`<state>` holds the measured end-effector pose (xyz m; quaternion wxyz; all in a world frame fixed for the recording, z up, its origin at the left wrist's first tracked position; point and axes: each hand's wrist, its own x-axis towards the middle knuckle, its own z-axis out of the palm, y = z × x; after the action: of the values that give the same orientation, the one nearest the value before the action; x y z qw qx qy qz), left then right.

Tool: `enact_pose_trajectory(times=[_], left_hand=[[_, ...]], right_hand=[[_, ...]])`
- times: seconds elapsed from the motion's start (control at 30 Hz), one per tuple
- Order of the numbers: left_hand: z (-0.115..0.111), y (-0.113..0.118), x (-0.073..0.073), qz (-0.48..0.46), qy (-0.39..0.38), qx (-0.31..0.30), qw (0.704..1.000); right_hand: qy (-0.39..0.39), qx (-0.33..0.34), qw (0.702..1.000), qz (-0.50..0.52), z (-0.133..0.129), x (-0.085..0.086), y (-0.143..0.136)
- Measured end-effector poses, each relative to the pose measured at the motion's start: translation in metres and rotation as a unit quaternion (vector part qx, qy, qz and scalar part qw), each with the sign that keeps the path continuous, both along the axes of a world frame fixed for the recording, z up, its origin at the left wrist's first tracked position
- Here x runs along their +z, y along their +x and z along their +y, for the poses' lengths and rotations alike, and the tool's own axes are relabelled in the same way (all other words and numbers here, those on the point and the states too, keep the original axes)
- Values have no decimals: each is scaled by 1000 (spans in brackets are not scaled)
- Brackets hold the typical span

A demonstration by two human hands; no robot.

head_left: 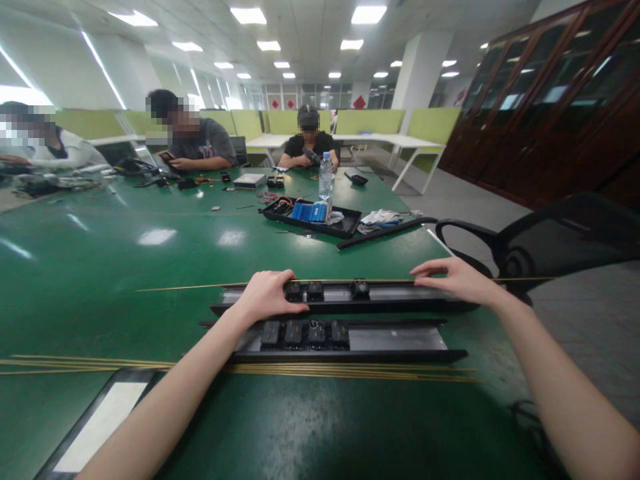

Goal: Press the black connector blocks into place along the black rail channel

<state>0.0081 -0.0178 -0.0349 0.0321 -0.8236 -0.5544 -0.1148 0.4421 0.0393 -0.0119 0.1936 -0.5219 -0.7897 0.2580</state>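
A long thin brass rod (pixel 195 288) lies along the far edge of a black channel (pixel 400 307), sticking out past both ends. My left hand (pixel 267 293) spans this channel, thumb at its near wall and fingers over the far side by the rod. Several black blocks sit in the channel, one black block (pixel 360 289) apart from the others. Between thumb and fingers of my right hand (pixel 453 280) is the rod, toward the channel's right end. A second black channel (pixel 400 337), nearer me, holds several more black blocks (pixel 316 335) in a row.
Several loose brass rods (pixel 350 371) lie in front, beside a black-framed panel (pixel 103 413). Farther off stand a black tray (pixel 343 228), a water bottle (pixel 325 177) and white gloves (pixel 380 220). Co-workers sit around the green table (pixel 125 260); an office chair (pixel 565 233) is at right.
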Motion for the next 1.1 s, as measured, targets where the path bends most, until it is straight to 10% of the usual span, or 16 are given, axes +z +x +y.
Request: enact_pose_trajectory(times=[0.77,1.1], left_hand=[[1,-1,-2,4,3,-6,1000],[1,-1,-1,6,0,-5,1000]], right_hand=[[-90,-75,993,-3,-3,12,55],[72,-73,995,-6,-3,14,25]])
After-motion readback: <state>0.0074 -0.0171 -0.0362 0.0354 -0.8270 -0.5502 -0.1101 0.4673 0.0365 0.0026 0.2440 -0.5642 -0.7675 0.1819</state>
